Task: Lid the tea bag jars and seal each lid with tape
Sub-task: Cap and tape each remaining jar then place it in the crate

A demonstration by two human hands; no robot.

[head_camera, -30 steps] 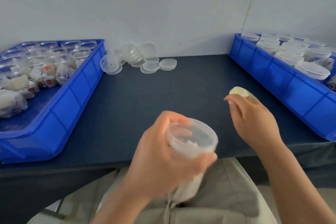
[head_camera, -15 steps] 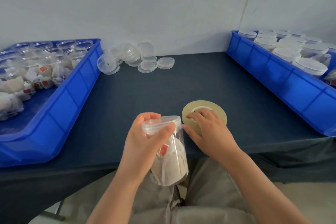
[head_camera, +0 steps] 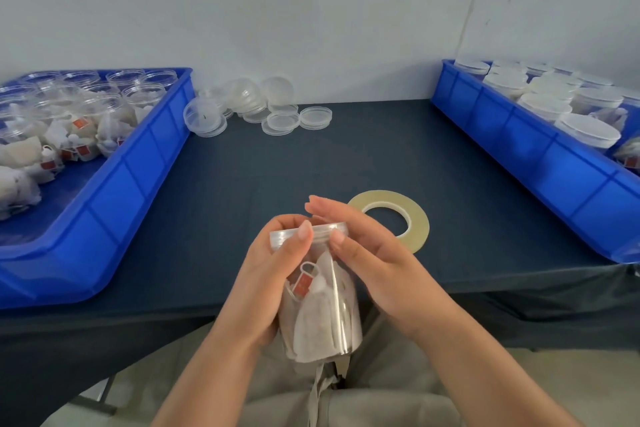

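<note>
**Lid on, tape not yet visibly started**

Your left hand (head_camera: 273,274) is wrapped round the jar (head_camera: 322,315), thumb up on the lid (head_camera: 320,230). You hold it over your lap at the table's near edge, likely so that the rim can be turned as you seal it. Your right hand (head_camera: 367,253) presses its thumb against the lid's rim with the fingers straight past the far side. Whether those fingers touch the lid top is hidden.

The tape roll (head_camera: 420,222) lies flat on the table (head_camera: 346,156) just right of your hands, close enough to feed from. No strand running to the lid can be made out, since clear tape on clear plastic barely shows.

The left crate (head_camera: 138,163) holds open jars, the right crate (head_camera: 519,156) lidded ones; both are cut off by the frame. Loose lids (head_camera: 277,114) sit far left.
</note>
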